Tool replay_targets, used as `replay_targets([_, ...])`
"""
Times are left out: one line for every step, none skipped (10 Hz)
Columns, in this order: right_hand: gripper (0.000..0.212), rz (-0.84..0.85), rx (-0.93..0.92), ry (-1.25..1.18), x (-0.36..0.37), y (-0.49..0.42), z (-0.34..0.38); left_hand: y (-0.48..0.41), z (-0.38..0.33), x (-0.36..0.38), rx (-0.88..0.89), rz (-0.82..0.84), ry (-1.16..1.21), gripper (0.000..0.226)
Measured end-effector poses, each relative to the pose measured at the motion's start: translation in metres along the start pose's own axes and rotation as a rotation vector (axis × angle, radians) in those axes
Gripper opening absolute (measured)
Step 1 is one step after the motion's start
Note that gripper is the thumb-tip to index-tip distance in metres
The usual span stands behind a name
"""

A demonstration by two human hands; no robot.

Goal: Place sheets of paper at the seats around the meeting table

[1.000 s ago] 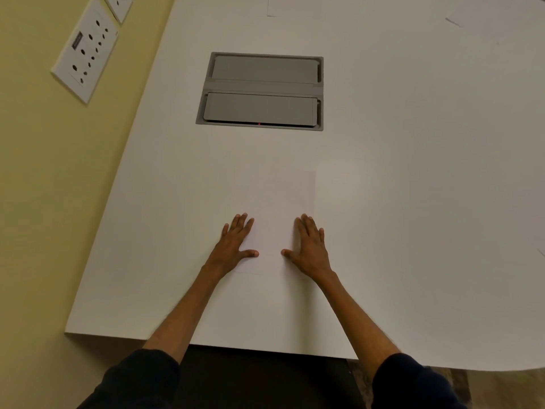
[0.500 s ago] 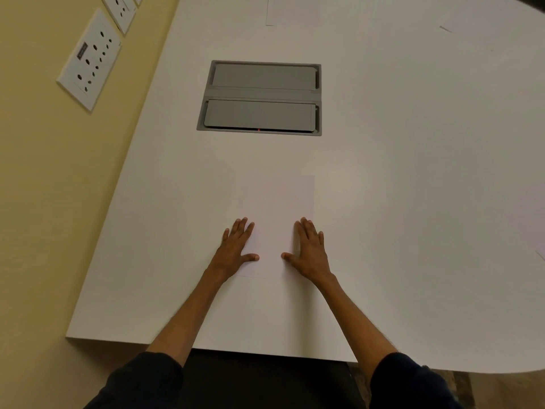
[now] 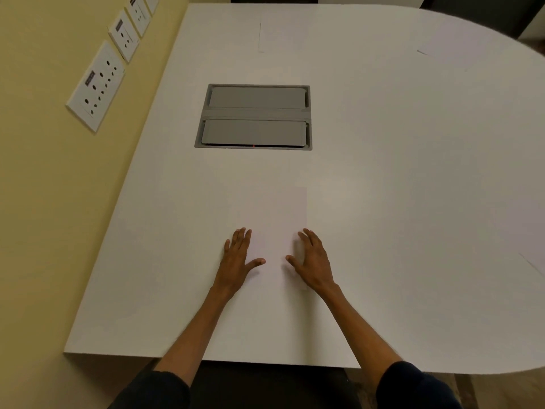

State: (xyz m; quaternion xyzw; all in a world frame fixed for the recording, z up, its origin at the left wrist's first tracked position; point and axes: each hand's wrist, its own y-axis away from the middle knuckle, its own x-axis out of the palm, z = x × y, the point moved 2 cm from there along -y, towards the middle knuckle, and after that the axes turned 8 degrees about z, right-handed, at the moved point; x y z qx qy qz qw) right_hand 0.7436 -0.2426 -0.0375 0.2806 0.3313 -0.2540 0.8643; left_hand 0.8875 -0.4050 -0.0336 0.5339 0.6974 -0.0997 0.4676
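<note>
Near edge of the white flat-topped counter (image 3: 413, 202) runs straight across at 6 o'clock, with a square corner at 8 o'clock. Its right side curves round from 4 to 1 o'clock. The left side lies along the pale yellow wall (image 3: 44, 202); touching or just apart, cannot tell.

Both forearms reach in from 6 o'clock, dark sleeves (image 3: 153, 391) pushed up.

The left hand (image 3: 237, 261) lies flat, fingers straight, on the left margin of a plain white sheet of paper (image 3: 274, 219), thumb out across it. The right hand (image 3: 314, 265) mirrors it on the right margin, fingers loosely spread, nothing gripped. The sheet lies portrait, flat on the counter, set back from the near edge. There is bare counter on every side of it, widest toward 3 o'clock.

At 12 o'clock, beyond the sheet, sits a recessed grey rectangular cable box (image 3: 255, 116), flush in the counter. Both its flaps are closed and the contents hidden. A small red spot shows at its near rim.

At 3 o'clock, near the curved edge, there is a faint second white sheet (image 3: 525, 228). At the far side lie a third white sheet (image 3: 280, 33) at 12 o'clock and a fourth white sheet (image 3: 454, 45) at 1 o'clock, well apart.

At 10 o'clock, white socket plates (image 3: 95, 87) are mounted in a row on the wall.
</note>
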Motion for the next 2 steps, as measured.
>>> replay_targets([0.065, -0.069, 0.003, -0.037, -0.015, 0.010, -0.004, 0.001, -0.018, 0.008, -0.030, -0.022, 0.020, 0.091])
replay_targets([0.057, -0.130, -0.008, -0.076, -0.033, 0.021, -0.005, 0.001, -0.042, 0.008, -0.033, -0.090, 0.023, 0.084])
